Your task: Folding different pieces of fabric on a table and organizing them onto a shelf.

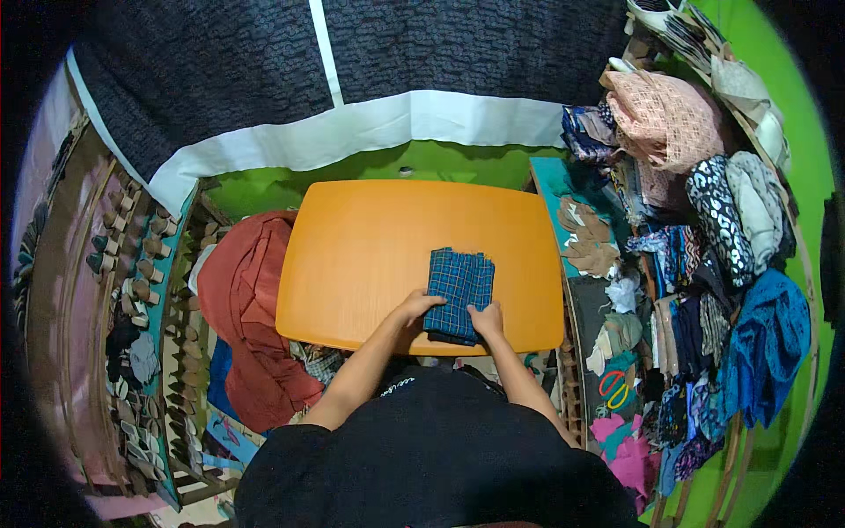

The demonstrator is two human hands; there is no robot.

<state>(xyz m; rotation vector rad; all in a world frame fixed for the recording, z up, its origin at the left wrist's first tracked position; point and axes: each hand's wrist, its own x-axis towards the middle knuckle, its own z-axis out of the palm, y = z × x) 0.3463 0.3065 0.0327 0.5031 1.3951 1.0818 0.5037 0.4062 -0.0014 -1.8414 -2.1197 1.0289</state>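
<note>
— One folded blue plaid cloth (459, 290) lay near the front edge of the orange wooden counter (370, 255).

— And the hands?

— Both were flat, fingers spread: left hand (416, 307) at its left edge, right hand (486, 319) on its near corner, neither gripping.

The folded blue plaid cloth's (459, 290) near edge is hidden under both hands; the table's (370, 255) near edge vanishes behind the person's torso at lower centre.
</note>
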